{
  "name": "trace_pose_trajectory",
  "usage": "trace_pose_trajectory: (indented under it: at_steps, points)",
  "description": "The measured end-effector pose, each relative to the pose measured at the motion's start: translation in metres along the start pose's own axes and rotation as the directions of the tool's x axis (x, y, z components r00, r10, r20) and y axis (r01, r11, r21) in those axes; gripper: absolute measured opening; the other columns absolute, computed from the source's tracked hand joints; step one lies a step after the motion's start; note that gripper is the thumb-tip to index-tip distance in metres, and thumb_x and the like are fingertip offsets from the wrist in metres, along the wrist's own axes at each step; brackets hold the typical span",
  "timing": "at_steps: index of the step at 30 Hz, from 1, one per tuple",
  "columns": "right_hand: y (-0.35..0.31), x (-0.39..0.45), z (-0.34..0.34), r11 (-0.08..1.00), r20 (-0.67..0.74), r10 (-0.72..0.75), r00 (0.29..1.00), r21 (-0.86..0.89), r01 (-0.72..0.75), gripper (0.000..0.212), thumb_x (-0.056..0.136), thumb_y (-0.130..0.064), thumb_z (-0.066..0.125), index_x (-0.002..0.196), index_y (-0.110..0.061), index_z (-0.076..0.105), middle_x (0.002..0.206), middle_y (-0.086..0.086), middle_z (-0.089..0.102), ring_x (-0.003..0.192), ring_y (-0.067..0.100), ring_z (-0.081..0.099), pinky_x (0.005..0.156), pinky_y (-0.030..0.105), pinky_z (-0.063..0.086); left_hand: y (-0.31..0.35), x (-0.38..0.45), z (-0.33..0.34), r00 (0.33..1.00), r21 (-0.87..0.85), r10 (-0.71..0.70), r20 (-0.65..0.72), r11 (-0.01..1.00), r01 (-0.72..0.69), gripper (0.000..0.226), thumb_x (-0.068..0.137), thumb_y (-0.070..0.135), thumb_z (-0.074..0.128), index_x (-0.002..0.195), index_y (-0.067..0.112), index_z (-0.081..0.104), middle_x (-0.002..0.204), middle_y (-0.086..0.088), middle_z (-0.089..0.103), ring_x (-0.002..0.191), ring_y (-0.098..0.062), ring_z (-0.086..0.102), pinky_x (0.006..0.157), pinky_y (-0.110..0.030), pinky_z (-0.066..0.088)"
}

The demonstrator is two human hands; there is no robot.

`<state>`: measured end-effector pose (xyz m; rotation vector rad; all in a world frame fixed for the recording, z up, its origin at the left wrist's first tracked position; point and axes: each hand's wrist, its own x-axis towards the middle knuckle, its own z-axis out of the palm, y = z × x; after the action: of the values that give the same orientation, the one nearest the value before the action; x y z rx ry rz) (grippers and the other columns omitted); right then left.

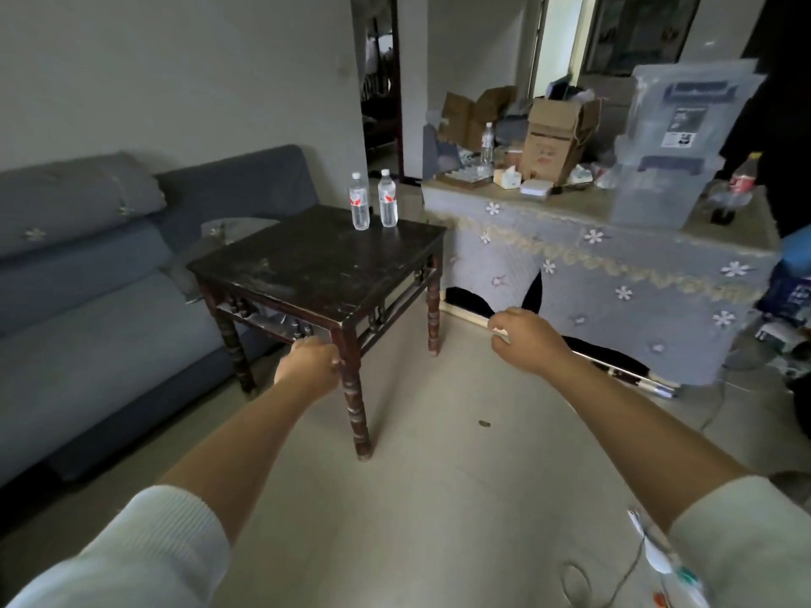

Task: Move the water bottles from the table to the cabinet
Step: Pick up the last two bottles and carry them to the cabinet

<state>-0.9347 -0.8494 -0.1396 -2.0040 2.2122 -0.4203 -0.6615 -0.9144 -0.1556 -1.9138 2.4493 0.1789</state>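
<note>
Two clear water bottles with red labels, the left bottle and the right bottle, stand upright side by side at the far edge of a dark wooden table. A third water bottle stands on the cloth-covered cabinet to the right. My left hand is stretched out in front of the table's near corner, fingers loosely curled, holding nothing. My right hand hovers over the floor between table and cabinet, also loosely curled and holding nothing. Both hands are well short of the bottles.
A grey sofa runs along the left beside the table. The cabinet top carries cardboard boxes, a clear plastic bin, a cola bottle and small clutter. Pale floor lies open in front.
</note>
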Motion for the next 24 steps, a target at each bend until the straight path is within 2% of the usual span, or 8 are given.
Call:
trace_pose_trajectory:
  at_steps: [4,7,14,20,24]
  points:
    - [0.015,0.064,0.012,0.998,0.042,-0.021,0.999,0.063,0.019,0.033,0.090,-0.009,0.050,0.119,0.004,0.059,0.123,0.024,0.056,0.115,0.035,0.053,0.096,0.039,0.044,0.004,0.055,-0.006,0.999,0.005,-0.032,0.033,0.999,0.032,0.037,0.093,0.016,0.045,0.128,0.014,0.056,0.135,-0.012,0.047,0.132,-0.031,0.039,0.107,-0.040,0.040]
    - [0.015,0.116,0.017,0.997,0.058,-0.029,0.998,0.068,0.025,0.032,0.091,-0.009,0.049,0.118,0.004,0.059,0.124,0.023,0.056,0.116,0.035,0.053,0.096,0.039,0.044,-0.005,0.105,-0.009,0.999,-0.007,-0.045,0.018,0.999,0.046,0.035,0.092,0.015,0.045,0.124,0.013,0.059,0.132,-0.012,0.049,0.128,-0.031,0.042,0.104,-0.040,0.042]
    - [0.003,0.258,0.022,0.996,0.086,-0.090,0.992,-0.016,0.091,0.032,0.092,-0.014,0.048,0.121,-0.004,0.058,0.121,0.018,0.055,0.112,0.033,0.053,0.093,0.036,0.045,-0.030,0.249,-0.030,0.997,-0.048,-0.064,-0.053,0.997,0.061,0.035,0.093,0.017,0.043,0.126,0.013,0.055,0.132,-0.011,0.045,0.129,-0.030,0.038,0.103,-0.042,0.042]
    - [0.000,0.386,0.019,0.999,0.135,-0.028,0.990,-0.040,0.034,0.031,0.092,-0.017,0.049,0.119,-0.005,0.058,0.122,0.018,0.055,0.114,0.032,0.052,0.095,0.036,0.044,-0.052,0.377,-0.049,0.999,-0.078,-0.035,-0.033,0.996,0.033,0.035,0.095,0.017,0.040,0.127,0.012,0.054,0.134,-0.011,0.044,0.129,-0.031,0.037,0.106,-0.041,0.040]
    - [0.002,0.456,0.027,1.000,0.162,-0.016,0.987,0.020,0.013,0.030,0.092,-0.012,0.050,0.118,-0.001,0.058,0.122,0.018,0.057,0.112,0.030,0.054,0.089,0.031,0.043,-0.063,0.445,-0.045,0.999,-0.110,-0.050,0.015,0.993,0.051,0.037,0.095,0.011,0.036,0.128,0.013,0.053,0.136,-0.012,0.043,0.129,-0.031,0.039,0.108,-0.040,0.039]
